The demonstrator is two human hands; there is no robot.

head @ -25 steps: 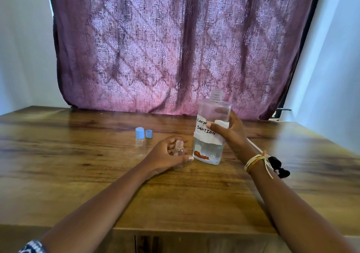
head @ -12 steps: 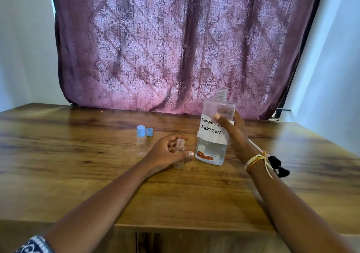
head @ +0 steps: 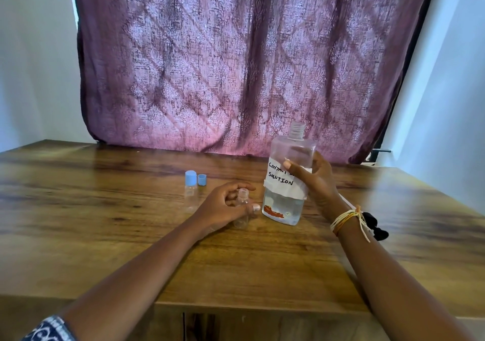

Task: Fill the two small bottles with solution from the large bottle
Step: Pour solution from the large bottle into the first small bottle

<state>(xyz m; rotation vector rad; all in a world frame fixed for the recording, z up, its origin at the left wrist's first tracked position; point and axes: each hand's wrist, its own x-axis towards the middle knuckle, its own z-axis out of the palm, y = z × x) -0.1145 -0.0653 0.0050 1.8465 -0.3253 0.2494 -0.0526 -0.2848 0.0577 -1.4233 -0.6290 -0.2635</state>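
The large clear bottle has a white handwritten label and no cap. It holds clear liquid in its lower part. My right hand grips it around the label, with its base close above the wooden table and slightly tilted. My left hand holds an uncapped small clear bottle upright on the table just left of the large one. A second small bottle with a blue cap stands further left. A loose blue cap lies beside it.
A black object lies on the table behind my right wrist. A purple patterned curtain hangs behind the table's far edge. White walls stand on both sides.
My right hand has shifted its grip higher on the large bottle and raised it slightly. My left hand has stayed on the small bottle.
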